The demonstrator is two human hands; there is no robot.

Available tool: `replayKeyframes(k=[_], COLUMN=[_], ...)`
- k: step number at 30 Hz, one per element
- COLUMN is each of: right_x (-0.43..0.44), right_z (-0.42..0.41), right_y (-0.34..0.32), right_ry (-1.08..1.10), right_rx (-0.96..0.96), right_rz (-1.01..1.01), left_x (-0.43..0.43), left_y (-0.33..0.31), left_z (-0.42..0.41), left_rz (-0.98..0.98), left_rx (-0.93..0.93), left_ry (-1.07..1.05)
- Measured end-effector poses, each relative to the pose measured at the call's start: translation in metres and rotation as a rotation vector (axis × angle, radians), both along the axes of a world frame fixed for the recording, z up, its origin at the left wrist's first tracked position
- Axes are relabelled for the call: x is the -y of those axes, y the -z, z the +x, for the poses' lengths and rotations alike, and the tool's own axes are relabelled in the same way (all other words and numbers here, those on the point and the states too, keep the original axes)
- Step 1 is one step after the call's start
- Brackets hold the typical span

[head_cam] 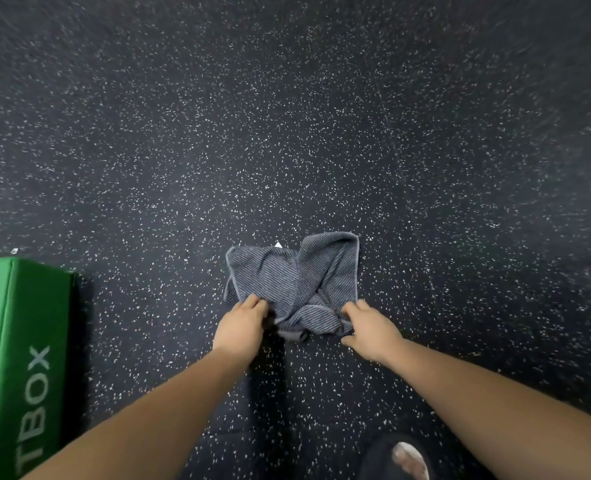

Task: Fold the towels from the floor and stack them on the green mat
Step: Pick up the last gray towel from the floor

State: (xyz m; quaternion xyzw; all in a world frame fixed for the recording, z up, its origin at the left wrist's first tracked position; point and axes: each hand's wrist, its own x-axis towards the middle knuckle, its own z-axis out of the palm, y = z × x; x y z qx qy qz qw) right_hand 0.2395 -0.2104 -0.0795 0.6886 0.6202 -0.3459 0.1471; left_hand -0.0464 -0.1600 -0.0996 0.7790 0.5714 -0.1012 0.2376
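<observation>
Head view, sole view on record. One grey ribbed cloth towel (292, 285) lies crumpled on the dark speckled rubber floor (287, 133), in the near middle of the visible floor; its layers are twisted over one another, and a small white tag (279, 244) shows at its far edge.

The left hand (242, 323) has its fingers curled into the towel's near-left edge and grips the cloth; the right hand (370, 329) pinches the near-right corner between fingers and thumb; both arms reach forward from the near side.

The green padded mat with white lettering (20, 341) stands at the left of the floor, well apart from the towel; only part of it is in view, and that part carries no towel.

A foot in a dark sandal (405, 459) shows at the near edge.

Assessment: the task appears to be at an early step; this towel is taken hold of but not yet spread or folded; folding, carrying and stacking remain. No other towel is in view, so the number left cannot be told.
</observation>
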Motion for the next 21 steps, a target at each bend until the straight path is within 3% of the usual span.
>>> replayKeyframes(k=[8,14,21], right_x=[0.001,0.003,-0.012], right_z=[-0.011,-0.012,-0.004], right_y=[0.009,-0.019,-0.105], right_ry=[-0.093,-0.067,0.113], right_rx=[0.105,-0.009,-0.124], right_rz=[0.135,0.174,0.316], left_x=[-0.002,-0.003,-0.054], left_y=[0.001,-0.013,-0.106], left_z=[-0.008,-0.007,-0.020], left_rz=[-0.085,-0.054,-0.049], left_rx=[-0.126,0.019,0.232], left_ry=[0.137,-0.037,-0.288])
